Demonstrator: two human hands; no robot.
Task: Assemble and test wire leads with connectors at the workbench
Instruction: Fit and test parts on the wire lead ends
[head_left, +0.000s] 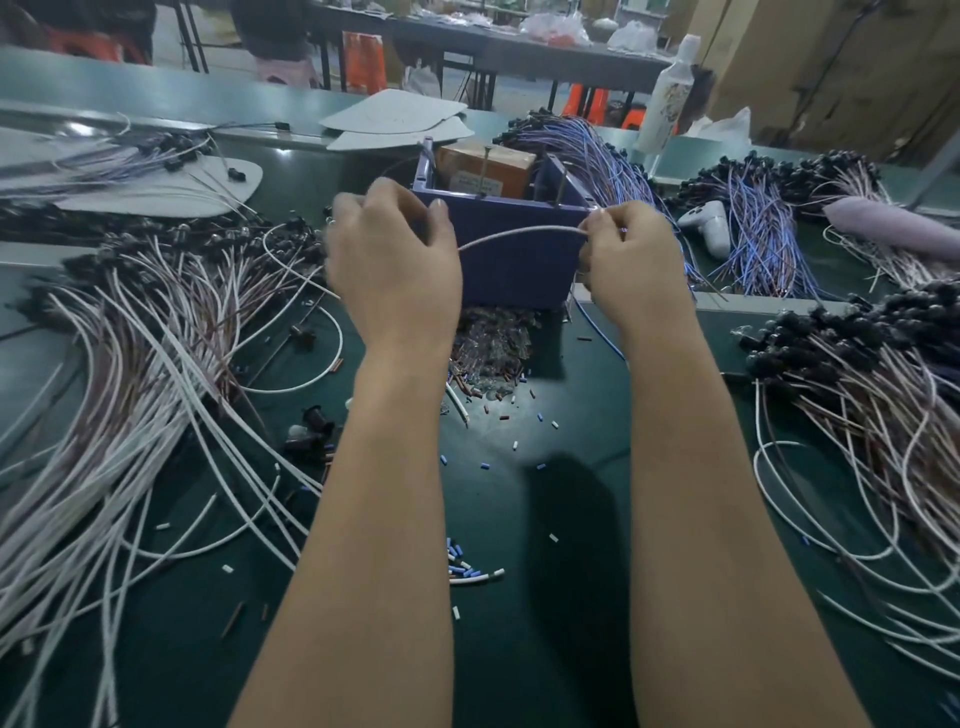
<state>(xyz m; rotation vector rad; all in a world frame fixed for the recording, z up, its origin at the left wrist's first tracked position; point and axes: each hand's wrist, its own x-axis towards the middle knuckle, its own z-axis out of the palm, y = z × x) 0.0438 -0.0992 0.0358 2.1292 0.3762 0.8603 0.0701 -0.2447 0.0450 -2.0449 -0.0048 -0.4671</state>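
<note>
Left hand (395, 260) & right hand (631, 260) each pinch end of white wire (519, 232), arched btwn them.

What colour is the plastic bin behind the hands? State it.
The bin is purplish blue; head view.

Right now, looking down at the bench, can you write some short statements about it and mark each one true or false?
1. The left hand and the right hand hold one pale wire between them. True.
2. The wire is held in front of a blue box. True.
3. The white bottle lies on its side among the wires on the left. False: it stands upright at the far right.
4. The blue box is empty. False: a brown carton sits inside it.
5. On the green bench lie small cut pieces, scattered about. True.
</note>
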